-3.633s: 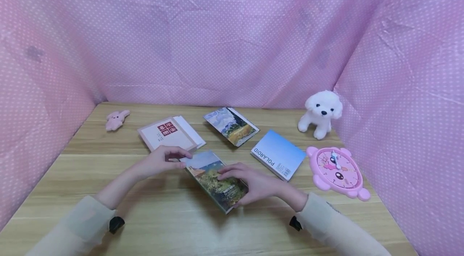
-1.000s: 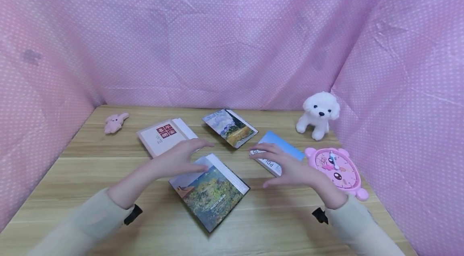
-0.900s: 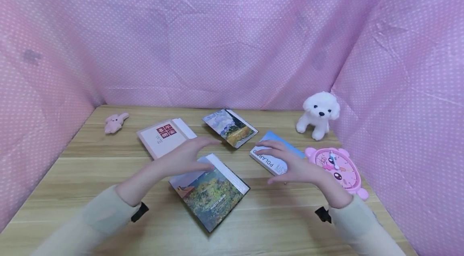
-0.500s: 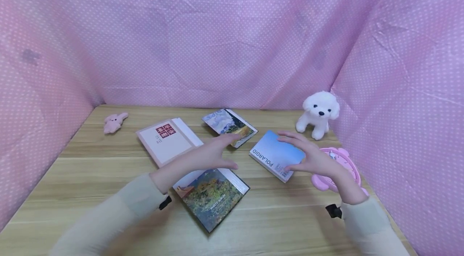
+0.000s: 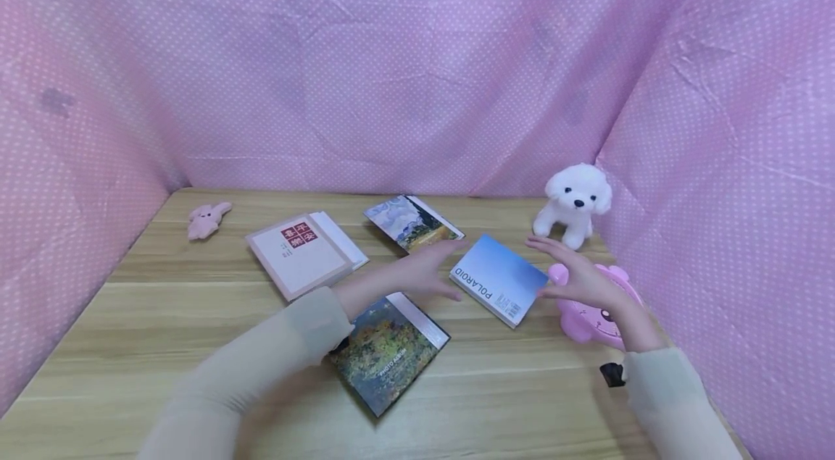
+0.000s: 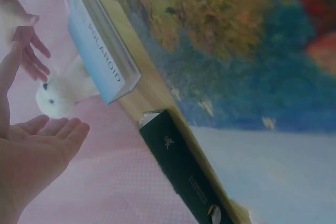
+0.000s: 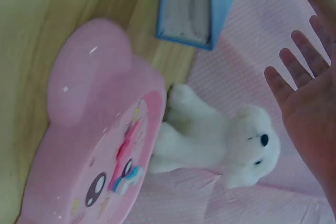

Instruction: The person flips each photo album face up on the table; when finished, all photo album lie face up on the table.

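Observation:
A blue-and-white album marked POLAROID [image 5: 499, 279] lies on the wooden table, flanked by both hands. My left hand [image 5: 435, 273] hovers at its left side, thumb and fingers spread apart and holding nothing. On the other side my right hand [image 5: 580, 279] is spread the same way, thumb near the album's right corner and also holding nothing. Below my left forearm lies a photo album with a garden painting [image 5: 391, 366], partly covered by the sleeve. In the left wrist view the Polaroid album's spine [image 6: 102, 51] faces the camera, with the palm below it.
A painted-landscape album [image 5: 407, 221] lies behind my left hand, and a cream album with red characters [image 5: 300, 257] to the left. A pink toy clock [image 5: 590, 319] sits under my right hand. A white plush dog [image 5: 577, 203] and a small pink plush [image 5: 207, 221] stand farther back.
Earlier both hands held the garden-painting album; it now lies on the table, released. Both hands have since moved right, to either side of the Polaroid album, which stays in place.

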`<action>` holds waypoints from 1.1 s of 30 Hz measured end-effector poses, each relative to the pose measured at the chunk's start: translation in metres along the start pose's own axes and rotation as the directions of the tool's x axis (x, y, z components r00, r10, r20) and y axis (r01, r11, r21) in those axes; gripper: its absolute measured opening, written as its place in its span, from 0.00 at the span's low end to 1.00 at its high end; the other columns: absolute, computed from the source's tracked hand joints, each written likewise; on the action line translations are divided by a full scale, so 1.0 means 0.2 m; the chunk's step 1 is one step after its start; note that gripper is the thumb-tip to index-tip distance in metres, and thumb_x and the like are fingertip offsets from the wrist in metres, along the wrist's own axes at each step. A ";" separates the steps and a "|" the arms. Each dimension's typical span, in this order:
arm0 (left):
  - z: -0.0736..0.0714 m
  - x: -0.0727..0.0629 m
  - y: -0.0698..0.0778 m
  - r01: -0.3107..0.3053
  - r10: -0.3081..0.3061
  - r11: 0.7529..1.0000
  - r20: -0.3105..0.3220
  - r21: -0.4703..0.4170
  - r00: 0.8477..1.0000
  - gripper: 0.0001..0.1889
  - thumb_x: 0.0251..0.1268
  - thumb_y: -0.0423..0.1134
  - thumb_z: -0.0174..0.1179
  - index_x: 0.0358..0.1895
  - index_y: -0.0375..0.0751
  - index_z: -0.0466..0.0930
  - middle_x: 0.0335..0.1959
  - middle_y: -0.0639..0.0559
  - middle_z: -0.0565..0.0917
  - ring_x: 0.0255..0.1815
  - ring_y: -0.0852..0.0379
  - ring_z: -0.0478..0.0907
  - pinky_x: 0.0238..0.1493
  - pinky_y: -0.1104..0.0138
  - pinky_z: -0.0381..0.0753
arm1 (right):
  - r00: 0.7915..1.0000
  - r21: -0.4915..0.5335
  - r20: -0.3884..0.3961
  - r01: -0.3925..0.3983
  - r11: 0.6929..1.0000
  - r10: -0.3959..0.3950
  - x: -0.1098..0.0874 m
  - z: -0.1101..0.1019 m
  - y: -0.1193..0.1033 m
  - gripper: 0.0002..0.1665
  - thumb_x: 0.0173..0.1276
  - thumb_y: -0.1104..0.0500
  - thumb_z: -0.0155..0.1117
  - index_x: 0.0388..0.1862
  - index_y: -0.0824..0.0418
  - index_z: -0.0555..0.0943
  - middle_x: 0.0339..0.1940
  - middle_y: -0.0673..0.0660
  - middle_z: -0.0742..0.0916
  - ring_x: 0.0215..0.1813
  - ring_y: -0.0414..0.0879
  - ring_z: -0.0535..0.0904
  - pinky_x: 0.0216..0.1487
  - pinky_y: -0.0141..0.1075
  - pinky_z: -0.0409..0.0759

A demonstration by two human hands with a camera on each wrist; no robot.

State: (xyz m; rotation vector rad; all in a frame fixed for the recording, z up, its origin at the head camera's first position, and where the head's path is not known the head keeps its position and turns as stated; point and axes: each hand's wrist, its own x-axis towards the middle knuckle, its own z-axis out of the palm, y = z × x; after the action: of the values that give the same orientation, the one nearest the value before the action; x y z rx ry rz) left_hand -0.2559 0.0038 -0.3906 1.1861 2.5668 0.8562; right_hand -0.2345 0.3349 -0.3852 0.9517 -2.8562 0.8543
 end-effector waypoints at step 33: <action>0.10 0.15 -0.15 0.161 -0.152 0.987 0.262 -0.010 0.953 0.42 0.57 0.53 0.65 0.73 0.44 0.56 0.75 0.48 0.56 0.75 0.50 0.50 0.73 0.59 0.55 | 0.952 -0.020 0.226 -0.208 0.978 0.207 0.07 0.09 0.23 0.43 0.50 0.65 0.72 0.66 0.69 0.68 0.63 0.68 0.75 0.65 0.66 0.68 0.65 0.60 0.63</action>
State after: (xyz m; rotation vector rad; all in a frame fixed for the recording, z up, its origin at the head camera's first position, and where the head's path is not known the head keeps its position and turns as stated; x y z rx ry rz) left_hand -0.2865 0.0187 -0.4228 0.9958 2.3862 0.6545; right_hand -0.2698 0.3487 -0.4213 0.8073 -3.1983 0.8125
